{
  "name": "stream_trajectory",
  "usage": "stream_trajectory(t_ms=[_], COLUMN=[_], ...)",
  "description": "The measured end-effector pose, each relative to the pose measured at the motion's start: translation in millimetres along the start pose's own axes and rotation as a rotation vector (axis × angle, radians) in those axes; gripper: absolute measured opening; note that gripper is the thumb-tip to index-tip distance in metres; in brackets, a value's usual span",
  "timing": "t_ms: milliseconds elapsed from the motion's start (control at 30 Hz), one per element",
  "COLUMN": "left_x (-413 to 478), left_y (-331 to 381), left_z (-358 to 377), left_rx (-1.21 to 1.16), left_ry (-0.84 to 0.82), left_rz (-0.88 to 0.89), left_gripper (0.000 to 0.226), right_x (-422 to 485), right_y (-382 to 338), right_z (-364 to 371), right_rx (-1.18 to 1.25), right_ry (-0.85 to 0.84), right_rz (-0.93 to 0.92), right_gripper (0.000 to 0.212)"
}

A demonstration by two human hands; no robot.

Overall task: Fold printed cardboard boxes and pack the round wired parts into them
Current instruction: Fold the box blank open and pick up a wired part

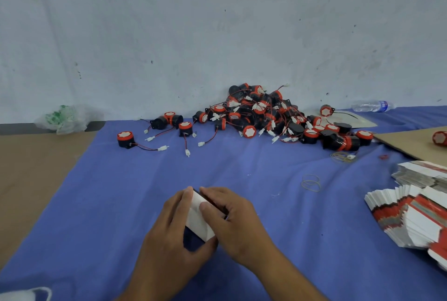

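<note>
A small cardboard box (198, 218), white on its upper face and dark at its sides, sits low in the middle of the blue cloth between both hands. My left hand (173, 230) grips its left side with fingers curled over the top edge. My right hand (232, 216) holds its right side, thumb pressing on the white face. A heap of round black-and-red wired parts (261, 112) with white plugs lies at the back against the wall; a few strays (125, 139) lie to its left. Flat printed box blanks (408, 218) are fanned at the right.
The blue cloth (121, 204) covers the middle; brown cardboard (29, 175) lies at left and another sheet (411, 141) at back right. Rubber bands (311, 183) lie right of centre. A plastic bottle (372, 106) and a crumpled bag (65, 118) rest by the wall.
</note>
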State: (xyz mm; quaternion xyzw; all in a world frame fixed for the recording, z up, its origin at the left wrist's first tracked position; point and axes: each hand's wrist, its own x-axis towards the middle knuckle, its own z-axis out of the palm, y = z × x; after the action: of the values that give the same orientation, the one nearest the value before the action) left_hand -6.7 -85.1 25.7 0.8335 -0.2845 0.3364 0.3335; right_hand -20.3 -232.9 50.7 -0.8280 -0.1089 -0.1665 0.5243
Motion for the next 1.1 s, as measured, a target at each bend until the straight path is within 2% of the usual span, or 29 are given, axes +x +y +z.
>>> stream_trajectory(t_ms=[133, 233, 333, 467, 600, 700, 767, 900, 1100], left_x=[1.1, -3.0, -6.9, 3.1, 4.7, 3.6, 3.0, -3.0, -9.7], left_y=[-2.0, -8.8, -17.8, -29.3, -37.3, -36.6, -36.3, -34.6, -36.2], left_z=[2.1, 2.0, 2.8, 4.7, 3.4, 1.7, 1.8, 7.1, 13.0], left_rx=[-0.097, -0.352, -0.620, -0.795, -0.813, -0.852, -0.782, -0.667, -0.562], left_ry=[-0.031, -0.102, -0.103, -0.022, -0.028, -0.027, -0.011, -0.108, -0.217], left_rz=[-0.009, -0.129, -0.284, -0.655, -0.738, -0.717, -0.674, -0.616, -0.568], left_gripper=[0.091, 0.089, 0.067, 0.025, 0.024, 0.033, 0.041, 0.052, 0.061], right_x=[0.4, 0.6, -0.4, -4.0, -3.4, -2.3, -2.7, 0.2, 2.2], right_y=[-1.1, -0.2, 4.0, 7.3, 13.0, 18.4, 20.5, 27.6, 30.7], right_z=[-3.0, -5.4, -5.2, 2.2, 8.5, 6.2, 4.5, 0.2, -3.4], right_rx=[-0.075, -0.090, -0.159, -0.298, -0.429, -0.454, -0.421, -0.306, -0.302], right_ry=[0.024, 0.023, -0.006, -0.086, -0.140, -0.117, -0.039, 0.023, -0.017], right_rz=[-0.096, -0.118, -0.182, -0.347, -0.471, -0.400, -0.272, 0.008, 0.106], right_gripper=[0.035, 0.039, 0.043, 0.044, 0.047, 0.048, 0.049, 0.046, 0.042])
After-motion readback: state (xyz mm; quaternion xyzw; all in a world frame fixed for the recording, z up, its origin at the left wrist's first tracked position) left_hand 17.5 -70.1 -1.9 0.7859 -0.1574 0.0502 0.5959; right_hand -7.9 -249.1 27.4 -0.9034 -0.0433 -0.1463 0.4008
